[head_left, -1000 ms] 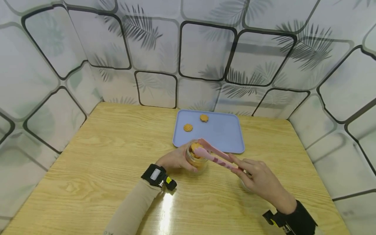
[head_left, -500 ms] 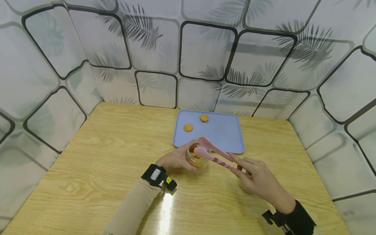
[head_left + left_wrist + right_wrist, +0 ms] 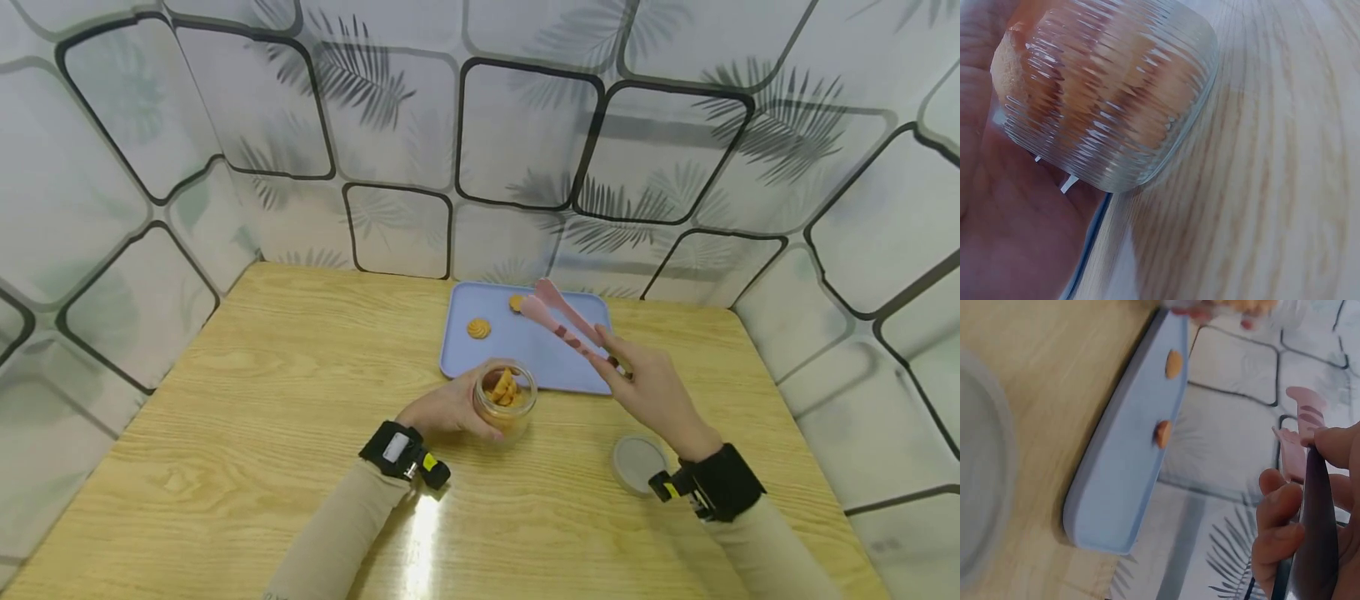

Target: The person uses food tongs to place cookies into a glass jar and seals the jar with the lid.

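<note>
My left hand (image 3: 442,408) grips an open glass jar (image 3: 516,427) standing on the table, the palm and fingers round its left side. Several golden cookies (image 3: 504,388) are inside, their ridged shapes blurred through the ribbed glass (image 3: 1104,100) in the left wrist view. My right hand (image 3: 647,382) holds a pair of tongs (image 3: 561,332) with pink tips and a metal handle (image 3: 1315,544). The tips hang spread over the blue tray (image 3: 536,367), with no cookie visible between them. A swirled cookie (image 3: 478,328) lies on the tray's left; another cookie (image 3: 515,303) is partly hidden behind the tongs.
A round grey lid (image 3: 636,463) lies on the wooden table (image 3: 300,367), below my right wrist. The tray stands behind the jar near the back edge. Patterned curtain walls (image 3: 405,225) enclose the table at the back and sides.
My right hand has lifted the tongs from the jar's mouth, away and up over the tray. The grey lid has come into view. My left hand and the jar stay put.
</note>
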{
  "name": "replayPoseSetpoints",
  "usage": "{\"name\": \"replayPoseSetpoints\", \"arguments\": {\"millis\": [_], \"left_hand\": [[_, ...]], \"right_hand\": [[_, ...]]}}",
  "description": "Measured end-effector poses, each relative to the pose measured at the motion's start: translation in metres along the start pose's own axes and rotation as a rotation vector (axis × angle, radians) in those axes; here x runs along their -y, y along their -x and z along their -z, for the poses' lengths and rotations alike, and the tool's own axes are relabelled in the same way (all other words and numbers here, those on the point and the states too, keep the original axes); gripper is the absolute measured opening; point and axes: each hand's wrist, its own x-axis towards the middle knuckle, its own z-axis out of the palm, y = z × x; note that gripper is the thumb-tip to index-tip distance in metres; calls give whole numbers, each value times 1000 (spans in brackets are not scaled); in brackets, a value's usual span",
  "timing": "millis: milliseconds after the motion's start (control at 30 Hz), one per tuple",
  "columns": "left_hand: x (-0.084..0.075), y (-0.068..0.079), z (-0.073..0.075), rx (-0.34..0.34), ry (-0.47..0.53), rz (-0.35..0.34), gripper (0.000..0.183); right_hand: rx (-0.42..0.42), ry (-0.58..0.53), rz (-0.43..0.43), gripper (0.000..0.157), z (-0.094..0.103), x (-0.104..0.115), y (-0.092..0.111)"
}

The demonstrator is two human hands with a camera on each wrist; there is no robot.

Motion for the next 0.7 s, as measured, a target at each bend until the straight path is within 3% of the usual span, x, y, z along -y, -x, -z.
{"name": "replayPoseSetpoints", "arguments": {"millis": [133,333,700], "left_hand": [[0,1,1,11,-5,9,97],[-1,2,0,8,1,19,98],[-2,3,0,-3,10,36,99]], "right_hand": [[77,126,-80,48,-10,-15,-22],[183,186,-152,51,-30,-33,-44],[249,219,-198,51,-58,-53,-56]]}}
